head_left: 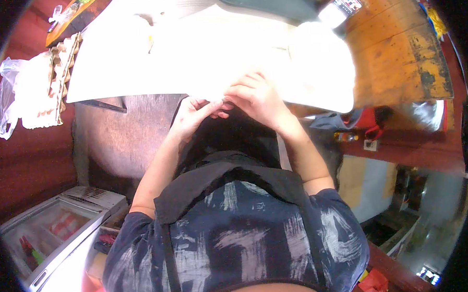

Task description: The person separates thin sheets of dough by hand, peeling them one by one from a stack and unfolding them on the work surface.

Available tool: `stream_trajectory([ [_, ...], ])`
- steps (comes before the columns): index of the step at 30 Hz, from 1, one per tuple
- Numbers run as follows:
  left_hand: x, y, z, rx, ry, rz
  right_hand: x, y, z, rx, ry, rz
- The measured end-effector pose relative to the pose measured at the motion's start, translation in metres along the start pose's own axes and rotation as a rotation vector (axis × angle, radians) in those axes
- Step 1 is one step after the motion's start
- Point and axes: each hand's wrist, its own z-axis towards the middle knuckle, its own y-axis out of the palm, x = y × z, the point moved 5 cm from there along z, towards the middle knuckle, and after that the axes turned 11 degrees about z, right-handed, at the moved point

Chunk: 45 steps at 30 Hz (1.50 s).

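Observation:
My left hand (195,115) and my right hand (254,97) meet at the front edge of an overexposed white work surface (137,72). Their fingertips touch, thumbs and fingers pinched together. Anything between them is too small or too washed out to make out. Below the hands hangs the dark apron (228,133) over my lap. Glare hides most of what lies on the white surface.
Egg trays (43,91) with a clear plastic bag (7,98) stand at the left. A worn wooden table (397,50) is at the right, a dark-labelled container (345,6) near it. Lower left is a glass-topped freezer (60,226); a small bottle (346,136) lies at right.

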Motion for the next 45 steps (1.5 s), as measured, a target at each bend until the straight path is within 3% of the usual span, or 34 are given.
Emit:
stream_trajectory([
  [15, -0.006, -0.003, -0.001, 0.015, -0.024, 0.027, 0.005, 0.002, 0.004, -0.018, 0.065, 0.008],
  [18, -0.006, -0.006, -0.002, 0.009, -0.011, 0.001, -0.008, -0.005, 0.005, -0.146, 0.056, 0.080],
  [28, -0.005, -0.010, -0.001, 0.023, 0.017, 0.188, 0.001, -0.007, 0.000, -0.038, 0.062, 0.058],
  [38, -0.010, -0.003, 0.001, 0.157, -0.090, 0.048, 0.012, 0.001, 0.008, 0.071, 0.161, 0.066],
  [42, -0.004, 0.004, -0.002, 0.180, -0.080, 0.020, 0.007, 0.001, 0.007, 0.030, 0.154, 0.087],
  [45, -0.002, 0.005, -0.002, 0.186, -0.081, 0.031, 0.004, 0.006, 0.005, 0.035, 0.037, 0.007],
])
